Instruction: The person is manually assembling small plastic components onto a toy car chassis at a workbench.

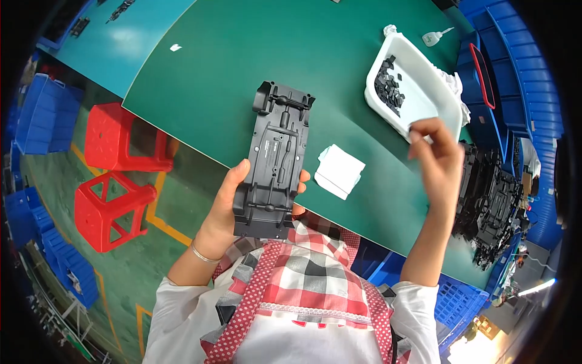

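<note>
My left hand [233, 188] grips a black plastic toy car chassis [276, 161] by its near end, thumb on one side and fingertips on the other. The chassis is held at the table's front edge, with moulded axles and ribs on the side facing me. My right hand [438, 155] is beside the near rim of a white plastic tray [424, 77], thumb and forefinger pinched together. A small dark bit, somewhat blurred, shows at those fingertips. Several small black pieces [388, 85] lie heaped in the tray's left part.
A folded white cloth [341, 171] lies on the green table [218, 79]. Stacked black chassis parts [491, 200] stand at the right. A dropper bottle [433, 39] and blue bins [485, 115] are beyond the tray. Two red stools [109, 209] stand on the floor at left.
</note>
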Motion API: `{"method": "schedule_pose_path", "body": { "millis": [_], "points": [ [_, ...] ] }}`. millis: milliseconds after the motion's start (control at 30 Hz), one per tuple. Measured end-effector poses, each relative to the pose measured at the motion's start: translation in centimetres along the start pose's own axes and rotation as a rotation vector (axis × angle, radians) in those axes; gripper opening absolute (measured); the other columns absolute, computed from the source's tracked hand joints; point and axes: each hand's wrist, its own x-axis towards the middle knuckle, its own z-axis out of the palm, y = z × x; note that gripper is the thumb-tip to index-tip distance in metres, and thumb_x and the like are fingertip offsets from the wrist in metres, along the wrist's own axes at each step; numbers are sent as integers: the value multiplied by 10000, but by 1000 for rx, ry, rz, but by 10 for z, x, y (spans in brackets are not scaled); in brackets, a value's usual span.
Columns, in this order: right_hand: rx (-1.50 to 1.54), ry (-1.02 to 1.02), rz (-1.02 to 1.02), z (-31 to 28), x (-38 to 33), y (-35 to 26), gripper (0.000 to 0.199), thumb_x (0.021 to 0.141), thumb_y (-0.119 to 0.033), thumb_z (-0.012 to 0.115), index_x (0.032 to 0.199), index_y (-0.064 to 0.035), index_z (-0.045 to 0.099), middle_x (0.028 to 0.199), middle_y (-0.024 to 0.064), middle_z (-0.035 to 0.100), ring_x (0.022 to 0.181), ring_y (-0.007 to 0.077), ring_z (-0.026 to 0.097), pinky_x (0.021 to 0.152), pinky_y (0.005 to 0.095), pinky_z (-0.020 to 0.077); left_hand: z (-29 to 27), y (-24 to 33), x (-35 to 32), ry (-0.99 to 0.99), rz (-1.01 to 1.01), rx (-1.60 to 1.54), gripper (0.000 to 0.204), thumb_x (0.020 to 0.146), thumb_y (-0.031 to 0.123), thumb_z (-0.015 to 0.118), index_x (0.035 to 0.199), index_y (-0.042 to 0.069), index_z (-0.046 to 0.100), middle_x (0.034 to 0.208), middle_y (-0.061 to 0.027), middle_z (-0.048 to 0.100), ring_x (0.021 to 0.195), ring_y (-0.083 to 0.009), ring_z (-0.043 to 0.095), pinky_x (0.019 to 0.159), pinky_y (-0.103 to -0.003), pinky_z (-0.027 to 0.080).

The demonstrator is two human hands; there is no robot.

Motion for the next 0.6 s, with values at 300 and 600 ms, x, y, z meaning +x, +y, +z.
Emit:
{"method": "schedule_pose_path", "body": {
  "millis": [300,600],
  "points": [
    [185,-102,246,43,-51,3,90,908,15,613,989,52,602,831,58,614,711,96,594,631,235,520,-1,-4,1,11,-69,-54,715,962,501,412,1391,-67,354,1266,-268,537,1094,-303,616,872,-472,570],
    [-112,-150,164,57,-57,4,78,882,42,583,952,56,613,866,100,622,700,155,596,664,270,508,4,-4,0,71,-45,55,706,964,491,405,1383,-75,361,1263,-262,544,1093,-298,619,871,-461,568]
  ]
}}
